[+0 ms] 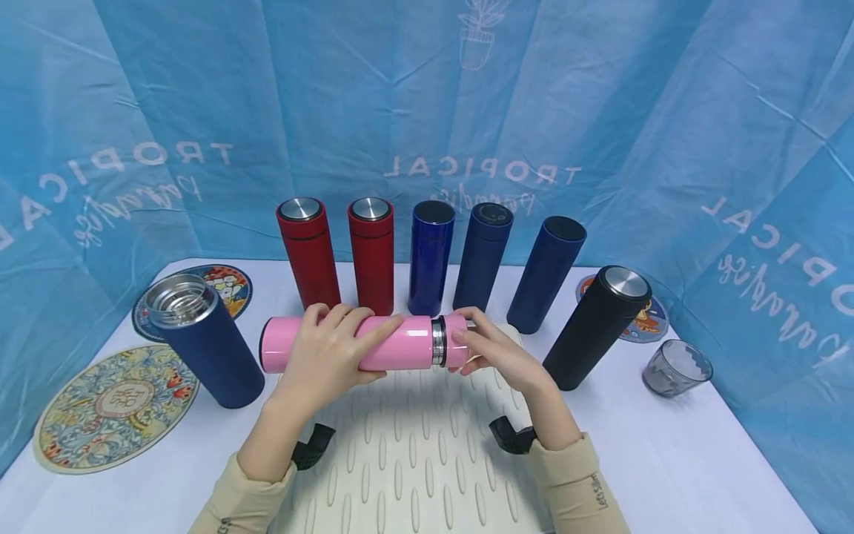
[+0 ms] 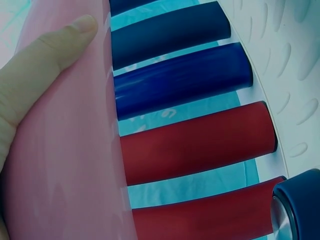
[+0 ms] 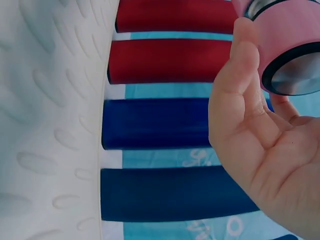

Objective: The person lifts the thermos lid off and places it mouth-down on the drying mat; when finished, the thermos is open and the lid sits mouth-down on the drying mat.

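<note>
A glossy pink thermos bottle (image 1: pixel 407 343) lies sideways in the air, held by both hands over a cream textured mat (image 1: pixel 400 475). My left hand (image 1: pixel 328 348) grips its body, the thumb across the pink side in the left wrist view. On the right end, my right hand (image 1: pixel 494 348) pinches the pink lid (image 3: pixel 290 30) between thumb and fingers. A silver threaded neck (image 1: pixel 438 342) shows between body and lid. The lid's outer face is a brushed metal disc with a black ring in the right wrist view.
Behind stand red bottles (image 1: pixel 310 259), a shiny blue bottle (image 1: pixel 431 259) and dark blue bottles (image 1: pixel 482 259). A lidless navy bottle (image 1: pixel 216 348) stands left, a black bottle (image 1: pixel 594 334) right. A clear glass (image 1: pixel 677 368) is far right; a patterned oval placemat (image 1: pixel 80 423) lies left.
</note>
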{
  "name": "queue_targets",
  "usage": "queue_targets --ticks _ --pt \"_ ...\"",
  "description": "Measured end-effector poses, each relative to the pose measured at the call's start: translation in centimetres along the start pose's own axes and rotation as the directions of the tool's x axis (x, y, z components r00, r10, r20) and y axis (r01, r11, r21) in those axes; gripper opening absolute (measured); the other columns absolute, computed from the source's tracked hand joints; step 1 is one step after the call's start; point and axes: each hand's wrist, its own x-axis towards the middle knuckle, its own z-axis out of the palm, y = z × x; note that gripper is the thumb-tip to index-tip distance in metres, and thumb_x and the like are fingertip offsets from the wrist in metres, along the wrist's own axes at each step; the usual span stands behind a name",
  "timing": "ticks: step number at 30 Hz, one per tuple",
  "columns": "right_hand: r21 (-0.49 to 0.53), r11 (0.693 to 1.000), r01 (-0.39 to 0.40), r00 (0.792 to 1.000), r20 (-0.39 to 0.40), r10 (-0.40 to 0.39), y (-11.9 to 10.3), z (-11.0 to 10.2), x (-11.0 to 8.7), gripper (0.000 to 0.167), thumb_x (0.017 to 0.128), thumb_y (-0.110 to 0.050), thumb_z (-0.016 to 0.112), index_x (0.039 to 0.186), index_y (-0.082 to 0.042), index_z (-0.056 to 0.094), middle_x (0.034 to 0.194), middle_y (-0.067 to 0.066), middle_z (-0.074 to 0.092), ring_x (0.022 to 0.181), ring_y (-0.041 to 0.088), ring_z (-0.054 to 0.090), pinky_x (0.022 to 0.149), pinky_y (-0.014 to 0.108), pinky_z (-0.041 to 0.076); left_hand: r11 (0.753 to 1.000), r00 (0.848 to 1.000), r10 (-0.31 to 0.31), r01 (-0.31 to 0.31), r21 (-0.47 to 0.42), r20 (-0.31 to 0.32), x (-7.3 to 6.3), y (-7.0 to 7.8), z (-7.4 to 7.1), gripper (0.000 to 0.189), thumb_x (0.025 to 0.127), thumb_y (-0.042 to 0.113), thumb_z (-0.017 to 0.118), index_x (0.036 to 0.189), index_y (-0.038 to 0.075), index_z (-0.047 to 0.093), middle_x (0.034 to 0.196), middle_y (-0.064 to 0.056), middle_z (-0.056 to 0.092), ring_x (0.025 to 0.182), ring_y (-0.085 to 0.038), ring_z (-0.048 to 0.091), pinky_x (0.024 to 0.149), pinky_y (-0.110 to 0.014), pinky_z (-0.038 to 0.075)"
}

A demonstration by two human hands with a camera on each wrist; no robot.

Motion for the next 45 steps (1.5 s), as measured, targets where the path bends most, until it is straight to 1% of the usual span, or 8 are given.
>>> queue_targets --ticks 13,22,28,31,34,37,41,45 --pt "-0.009 1.0 0.022 0.994 -0.11 -0.023 0.0 -2.0 -0.8 0.045 0.091 -0.031 0.044 0.13 -0.011 0.031 0.113 0.016 0.048 0.085 0.023 0.061 0.073 0.036 0.052 0.999 0.998 0.008 -0.01 -0.034 -0.065 0.1 -0.2 -0.1 0.082 0.053 0.046 0.085 0.126 0.028 0.054 0.102 -0.011 0.062 0.092 -0.03 0.057 0.077 -0.051 0.04" --pt "-0.073 0.997 0.016 0.985 -0.17 -0.029 0.3 -2.2 -0.7 0.049 0.091 -0.027 0.053 0.133 -0.013 0.033 0.115 0.019 0.044 0.094 0.025 0.052 0.073 0.033 0.052 0.997 0.988 -0.028 0.016 -0.08 -0.152 0.2 -0.4 0.0 0.087 0.052 0.044 0.087 0.129 0.023 0.052 0.106 -0.012 0.062 0.093 -0.031 0.058 0.078 -0.05 0.041" --pt "-0.094 0.995 0.009 0.984 -0.175 -0.025 0.5 -2.1 -0.5 0.049 0.091 -0.027 0.055 0.133 -0.013 0.033 0.115 0.02 0.043 0.094 0.026 0.051 0.073 0.031 0.051 0.986 0.974 -0.115 0.088 -0.142 -0.196 0.2 -1.4 0.2 0.09 0.052 0.039 0.088 0.131 0.018 0.051 0.109 -0.012 0.061 0.098 -0.032 0.056 0.079 -0.052 0.04" --pt "-0.094 0.996 0.005 0.985 -0.174 -0.022 0.5 -2.1 -0.5 0.05 0.091 -0.025 0.055 0.134 -0.013 0.033 0.116 0.021 0.043 0.093 0.025 0.051 0.072 0.028 0.051 0.973 0.955 -0.193 0.157 -0.166 -0.224 0.2 -2.1 0.3 0.089 0.052 0.035 0.089 0.13 0.017 0.051 0.112 -0.013 0.06 0.102 -0.032 0.055 0.082 -0.054 0.039" --pt "-0.089 0.996 0.006 0.986 -0.168 -0.021 0.4 -2.0 -0.5 0.049 0.091 -0.024 0.054 0.133 -0.013 0.033 0.116 0.02 0.042 0.094 0.025 0.051 0.072 0.028 0.05 0.946 0.917 -0.302 0.255 -0.201 -0.26 0.4 -2.7 0.6 0.084 0.053 0.03 0.089 0.128 0.015 0.052 0.115 -0.013 0.059 0.105 -0.032 0.054 0.084 -0.055 0.037" --pt "-0.089 0.996 0.01 0.987 -0.159 -0.024 0.4 -1.9 -0.4 0.049 0.091 -0.024 0.055 0.133 -0.013 0.033 0.115 0.02 0.042 0.093 0.024 0.052 0.073 0.03 0.05 0.873 0.846 -0.466 0.39 -0.294 -0.26 0.3 -3.3 0.9 0.081 0.056 0.023 0.088 0.127 0.012 0.05 0.12 -0.013 0.057 0.11 -0.032 0.052 0.088 -0.055 0.034" --pt "-0.095 0.995 0.017 0.989 -0.147 -0.031 0.4 -1.8 -0.4 0.049 0.091 -0.023 0.055 0.133 -0.012 0.033 0.113 0.019 0.043 0.091 0.023 0.053 0.072 0.03 0.05 0.706 0.716 -0.671 0.539 -0.459 -0.193 0.0 -3.9 1.3 0.081 0.061 0.014 0.085 0.13 0.012 0.042 0.126 -0.015 0.052 0.117 -0.033 0.044 0.095 -0.055 0.029" --pt "-0.1 0.995 0.024 0.99 -0.137 -0.038 0.3 -1.7 -0.4 0.049 0.091 -0.024 0.056 0.133 -0.011 0.033 0.113 0.019 0.043 0.089 0.022 0.054 0.072 0.03 0.05 0.545 0.591 -0.795 0.596 -0.589 -0.137 -0.1 -4.4 2.0 0.079 0.068 0.011 0.081 0.133 0.013 0.035 0.131 -0.012 0.047 0.121 -0.029 0.041 0.099 -0.053 0.032"
